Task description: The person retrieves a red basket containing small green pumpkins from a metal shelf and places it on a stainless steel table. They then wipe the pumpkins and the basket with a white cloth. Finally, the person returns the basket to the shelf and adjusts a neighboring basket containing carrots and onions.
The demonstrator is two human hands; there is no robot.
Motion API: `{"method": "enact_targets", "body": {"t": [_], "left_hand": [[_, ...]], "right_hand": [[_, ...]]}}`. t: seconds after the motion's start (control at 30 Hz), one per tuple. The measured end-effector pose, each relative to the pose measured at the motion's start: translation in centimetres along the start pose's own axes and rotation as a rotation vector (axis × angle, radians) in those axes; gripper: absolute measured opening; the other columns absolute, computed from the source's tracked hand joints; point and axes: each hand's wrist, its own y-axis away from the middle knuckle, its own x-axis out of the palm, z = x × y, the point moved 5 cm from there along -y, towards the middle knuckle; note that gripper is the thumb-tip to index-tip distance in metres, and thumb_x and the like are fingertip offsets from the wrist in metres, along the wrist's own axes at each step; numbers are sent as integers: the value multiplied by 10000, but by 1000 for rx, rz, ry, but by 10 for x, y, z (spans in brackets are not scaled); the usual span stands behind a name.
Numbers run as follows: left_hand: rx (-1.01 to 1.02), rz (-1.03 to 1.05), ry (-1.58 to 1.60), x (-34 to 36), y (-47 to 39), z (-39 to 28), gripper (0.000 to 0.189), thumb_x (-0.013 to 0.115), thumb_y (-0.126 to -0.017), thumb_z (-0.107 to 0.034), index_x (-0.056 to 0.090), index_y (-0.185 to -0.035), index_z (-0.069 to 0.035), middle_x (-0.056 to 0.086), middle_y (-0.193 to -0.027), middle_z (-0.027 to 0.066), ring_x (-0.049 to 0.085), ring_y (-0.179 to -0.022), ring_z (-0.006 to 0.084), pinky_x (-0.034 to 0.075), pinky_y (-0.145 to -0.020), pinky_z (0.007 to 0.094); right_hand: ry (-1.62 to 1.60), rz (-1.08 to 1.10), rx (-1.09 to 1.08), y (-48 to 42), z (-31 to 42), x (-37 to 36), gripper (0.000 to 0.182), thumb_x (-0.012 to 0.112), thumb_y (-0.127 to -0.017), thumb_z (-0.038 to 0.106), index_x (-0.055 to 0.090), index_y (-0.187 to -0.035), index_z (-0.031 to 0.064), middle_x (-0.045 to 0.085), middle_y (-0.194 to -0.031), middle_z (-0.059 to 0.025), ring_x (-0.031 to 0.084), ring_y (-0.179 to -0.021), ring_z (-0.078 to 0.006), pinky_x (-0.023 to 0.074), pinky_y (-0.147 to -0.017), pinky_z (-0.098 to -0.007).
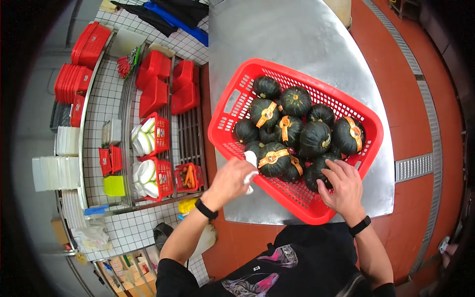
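Note:
A red perforated plastic basket (297,73) holds several dark green kabocha squashes (314,139), some wrapped with orange paper bands (272,157). At the basket's near left rim, my left hand (231,182) is closed on a crumpled white cloth or paper (251,159); part of it shows inside the basket and part below my fingers. My right hand (344,187) is over the near right corner, fingers apart, its fingertips against a dark squash (315,173) without a visible band. The hand hides that squash's right side.
Under the basket is a stainless steel table (259,33). Wire shelving at left carries stacked red baskets (154,97), white bowls (146,172) in red baskets, and a small basket of carrots (190,176). Metal drain grates (413,167) cross the red floor. Someone's foot (444,245) shows at far right.

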Motion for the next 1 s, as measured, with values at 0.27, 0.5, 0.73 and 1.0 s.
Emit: {"method": "enact_targets", "body": {"t": [0.27, 0.5, 0.73, 1.0], "left_hand": [[-126, -139, -318, -19, 2, 112, 250, 691, -744, -7, 757, -977, -69, 734, -914, 147, 674, -886, 378, 556, -824, 496], [-244, -279, -339, -20, -11, 133, 256, 765, -780, -46, 771, -1036, -67, 711, -1015, 124, 641, -967, 367, 546, -891, 473], [-223, -409, -148, -62, -46, 152, 158, 768, -903, -148, 785, -1041, -73, 729, -1024, 150, 652, -933, 388, 527, -876, 497], [-237, -725, -66, -84, -193, 175, 234, 731, -978, -258, 804, -1106, -76, 756, -1135, 145, 683, -1023, 382, 532, -941, 474]], "right_hand": [[6, 7, -10, -2, 2, 0, 271, 834, -819, 208, 776, -1048, 76, 750, -1246, -95, 669, -1174, -309, 524, -982, -446], [21, 15, -4, -1, 2, 1, 271, 838, -815, 206, 774, -1047, 83, 747, -1258, -96, 669, -1164, -307, 525, -973, -445], [26, 24, -21, -4, 7, -1, 278, 835, -817, 245, 782, -1032, 77, 751, -1249, -91, 674, -1161, -301, 524, -967, -436], [60, 45, -41, -7, 8, -2, 286, 850, -798, 249, 782, -1028, 93, 756, -1245, -75, 687, -1129, -292, 532, -937, -431]]}}
